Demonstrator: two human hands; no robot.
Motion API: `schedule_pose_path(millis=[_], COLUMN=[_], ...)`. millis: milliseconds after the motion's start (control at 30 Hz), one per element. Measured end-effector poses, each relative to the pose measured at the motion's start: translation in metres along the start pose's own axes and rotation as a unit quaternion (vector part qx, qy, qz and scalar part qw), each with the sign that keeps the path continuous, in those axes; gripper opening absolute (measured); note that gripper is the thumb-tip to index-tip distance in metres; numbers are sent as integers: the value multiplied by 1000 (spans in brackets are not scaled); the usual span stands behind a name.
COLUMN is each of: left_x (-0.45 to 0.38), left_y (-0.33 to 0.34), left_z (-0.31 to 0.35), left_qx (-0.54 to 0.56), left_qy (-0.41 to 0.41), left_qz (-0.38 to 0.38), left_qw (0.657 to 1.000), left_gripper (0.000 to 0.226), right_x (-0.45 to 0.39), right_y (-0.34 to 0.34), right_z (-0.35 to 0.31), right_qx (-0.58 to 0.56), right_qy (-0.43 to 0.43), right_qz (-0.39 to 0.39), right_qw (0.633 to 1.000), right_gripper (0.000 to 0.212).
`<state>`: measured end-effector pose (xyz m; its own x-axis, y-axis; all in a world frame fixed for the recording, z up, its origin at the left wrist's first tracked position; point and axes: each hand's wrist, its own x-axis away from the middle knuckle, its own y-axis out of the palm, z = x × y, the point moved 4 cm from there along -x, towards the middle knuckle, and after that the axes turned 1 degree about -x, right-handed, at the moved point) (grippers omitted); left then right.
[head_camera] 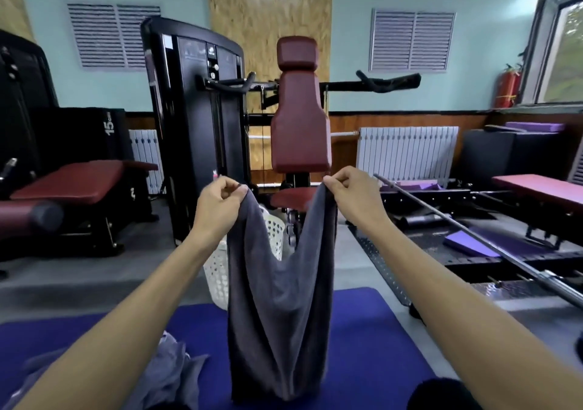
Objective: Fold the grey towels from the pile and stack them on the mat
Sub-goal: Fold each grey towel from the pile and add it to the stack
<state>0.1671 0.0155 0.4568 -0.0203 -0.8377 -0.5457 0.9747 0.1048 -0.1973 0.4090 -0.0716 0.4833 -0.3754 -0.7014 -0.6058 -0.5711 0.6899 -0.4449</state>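
Matt grey terry-cloth towel (280, 299), smooth blue foam mat (362, 330), perforated white plastic basket (220, 271), glossy metal bar (473, 236)

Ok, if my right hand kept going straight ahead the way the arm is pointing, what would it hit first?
Probably the dark red seat of the machine just beyond the right hand, which pinches the grey towel. Depth is unclear from one view, so that is a guess.

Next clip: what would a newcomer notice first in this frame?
Dead centre, a grey towel hangs over the blue mat, its top corners pinched by the left hand and the right hand. Behind it stands a dark red gym seat. More towels lie crumpled at lower left, near a white basket.
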Motion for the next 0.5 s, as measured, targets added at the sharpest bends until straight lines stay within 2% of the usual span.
schedule_pose_path(millis=[233, 500], left_x=[62, 101], left_y=[34, 70], left_z=[-98, -248], left_qx=[-69, -166], left_qy=[-110, -279], left_qz=[-124, -226], left_qw=[984, 918], left_gripper=[14, 22], right_x=[66, 110], right_y=[56, 150], right_z=[76, 196], right_qx=[-23, 53], right_qy=[105, 220], right_qz=[-126, -293], right_qw=[986, 929], right_gripper=[32, 31])
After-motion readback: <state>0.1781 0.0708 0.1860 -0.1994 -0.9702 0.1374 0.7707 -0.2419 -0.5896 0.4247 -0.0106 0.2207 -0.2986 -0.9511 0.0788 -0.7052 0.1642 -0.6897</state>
